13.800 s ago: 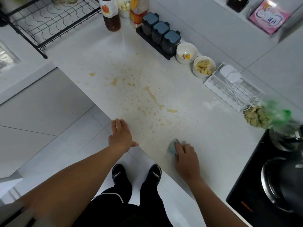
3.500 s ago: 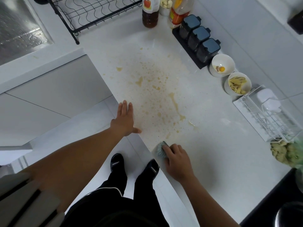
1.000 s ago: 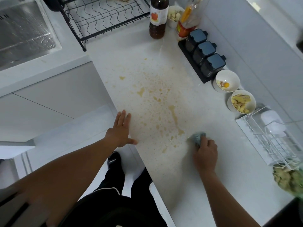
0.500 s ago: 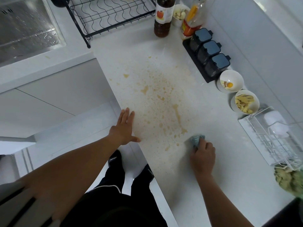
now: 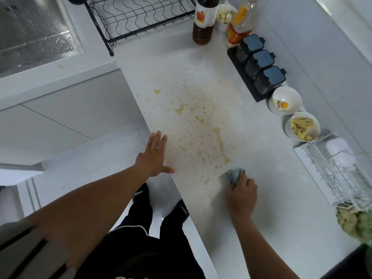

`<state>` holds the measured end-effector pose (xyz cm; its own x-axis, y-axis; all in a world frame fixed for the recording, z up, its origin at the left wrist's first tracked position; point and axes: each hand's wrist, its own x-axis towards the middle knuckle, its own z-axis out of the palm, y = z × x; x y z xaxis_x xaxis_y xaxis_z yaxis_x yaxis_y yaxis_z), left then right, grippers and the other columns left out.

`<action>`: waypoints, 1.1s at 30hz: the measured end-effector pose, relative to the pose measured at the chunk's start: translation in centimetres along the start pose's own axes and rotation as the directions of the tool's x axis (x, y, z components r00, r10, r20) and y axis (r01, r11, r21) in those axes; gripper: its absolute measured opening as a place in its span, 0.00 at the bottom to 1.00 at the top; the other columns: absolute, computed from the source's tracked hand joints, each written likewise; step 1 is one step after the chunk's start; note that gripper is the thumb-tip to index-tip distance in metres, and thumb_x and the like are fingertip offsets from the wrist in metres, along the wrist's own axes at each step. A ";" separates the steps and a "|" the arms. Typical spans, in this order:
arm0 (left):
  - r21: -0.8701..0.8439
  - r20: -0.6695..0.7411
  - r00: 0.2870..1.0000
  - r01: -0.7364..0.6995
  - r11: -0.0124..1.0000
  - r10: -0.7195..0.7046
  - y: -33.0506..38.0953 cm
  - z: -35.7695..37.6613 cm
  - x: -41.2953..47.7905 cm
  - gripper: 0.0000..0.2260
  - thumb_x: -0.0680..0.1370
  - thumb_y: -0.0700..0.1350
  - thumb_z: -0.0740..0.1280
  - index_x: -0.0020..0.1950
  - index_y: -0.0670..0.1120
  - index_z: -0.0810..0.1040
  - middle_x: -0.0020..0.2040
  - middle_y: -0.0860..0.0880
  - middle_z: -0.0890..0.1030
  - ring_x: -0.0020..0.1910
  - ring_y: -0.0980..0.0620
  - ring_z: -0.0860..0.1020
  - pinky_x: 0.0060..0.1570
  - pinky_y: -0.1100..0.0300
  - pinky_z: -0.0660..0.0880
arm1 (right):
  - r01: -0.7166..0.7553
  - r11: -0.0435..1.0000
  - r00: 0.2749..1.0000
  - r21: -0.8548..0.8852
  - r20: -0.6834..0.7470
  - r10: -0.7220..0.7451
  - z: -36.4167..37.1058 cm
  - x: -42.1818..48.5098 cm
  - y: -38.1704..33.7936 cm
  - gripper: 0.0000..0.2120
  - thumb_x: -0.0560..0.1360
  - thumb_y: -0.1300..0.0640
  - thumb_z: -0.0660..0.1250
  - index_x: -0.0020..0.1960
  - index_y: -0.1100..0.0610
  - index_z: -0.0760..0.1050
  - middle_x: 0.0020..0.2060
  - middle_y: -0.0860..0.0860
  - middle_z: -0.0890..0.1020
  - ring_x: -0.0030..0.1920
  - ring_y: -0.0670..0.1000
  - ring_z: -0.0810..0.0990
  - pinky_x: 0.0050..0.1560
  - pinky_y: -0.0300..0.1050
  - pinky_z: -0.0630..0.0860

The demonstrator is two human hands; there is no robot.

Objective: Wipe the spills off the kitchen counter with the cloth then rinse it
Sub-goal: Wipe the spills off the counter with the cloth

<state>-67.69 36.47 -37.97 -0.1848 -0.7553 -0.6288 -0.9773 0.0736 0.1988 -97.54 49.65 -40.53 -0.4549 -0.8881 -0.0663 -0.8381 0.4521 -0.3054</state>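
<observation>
Yellow-brown spills [image 5: 198, 125] spatter the middle of the white counter [image 5: 267, 190], with a long streak and several blobs. My right hand [image 5: 241, 195] presses a bunched blue-grey cloth [image 5: 235, 174] onto the counter just below the near end of the streak. My left hand [image 5: 154, 156] lies flat with fingers spread on the counter's left edge, holding nothing. The steel sink [image 5: 34, 31] is at the far left, wet inside.
Along the back wall stand a dark sauce bottle [image 5: 203, 19], an oil bottle [image 5: 238, 23], three dark-lidded jars [image 5: 260, 67], two white bowls [image 5: 285, 100] [image 5: 303, 126] and a white wire rack [image 5: 340, 170]. A black dish rack [image 5: 138, 17] sits beside the sink. Ginger [image 5: 350, 218] lies at right.
Over the last second my right hand and cloth have slid slightly left and toward me, near the streak's end. My left hand stays flat at the counter edge.
</observation>
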 end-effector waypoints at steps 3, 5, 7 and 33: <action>-0.003 -0.003 1.000 0.000 1.000 0.000 0.0 0.0 -0.1 0.62 0.67 0.68 0.74 0.79 0.51 0.30 0.75 0.54 0.22 0.76 0.52 0.26 0.63 0.42 0.75 | 0.390 0.917 0.917 -0.079 0.128 -0.379 0.4 -0.5 -0.5 0.19 0.75 0.54 0.59 0.62 0.61 0.74 0.45 0.58 0.77 0.42 0.58 0.74 0.39 0.48 0.72; -0.003 -0.008 1.000 0.002 1.000 -0.002 0.0 0.0 0.0 0.62 0.66 0.68 0.74 0.79 0.51 0.30 0.76 0.54 0.23 0.76 0.52 0.26 0.63 0.42 0.74 | 0.335 0.941 0.936 -0.036 0.124 -0.329 0.3 0.0 -0.1 0.17 0.74 0.56 0.63 0.61 0.60 0.74 0.45 0.57 0.77 0.43 0.58 0.74 0.39 0.48 0.72; -0.006 -0.007 1.000 0.003 1.000 -0.003 0.0 0.0 0.0 0.62 0.66 0.68 0.74 0.79 0.51 0.30 0.76 0.54 0.23 0.76 0.53 0.26 0.63 0.42 0.74 | 0.097 0.995 0.994 -0.001 0.041 -0.096 0.5 -0.3 -0.4 0.16 0.73 0.60 0.66 0.60 0.62 0.74 0.44 0.59 0.77 0.42 0.60 0.74 0.38 0.49 0.72; 0.007 -0.018 0.998 -0.058 0.998 0.058 -0.7 0.5 0.2 0.61 0.67 0.69 0.72 0.79 0.51 0.29 0.75 0.54 0.22 0.76 0.51 0.26 0.60 0.46 0.77 | 0.203 0.979 0.966 -0.013 0.165 -0.198 1.3 -4.4 -4.8 0.19 0.73 0.59 0.68 0.62 0.62 0.74 0.44 0.57 0.77 0.42 0.58 0.75 0.39 0.50 0.75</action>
<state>-67.12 36.62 -38.61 -0.2398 -0.7613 -0.6024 -0.9655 0.1220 0.2301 -91.13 51.33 -40.03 -0.2236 -0.9614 -0.1604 -0.9169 0.2633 -0.3000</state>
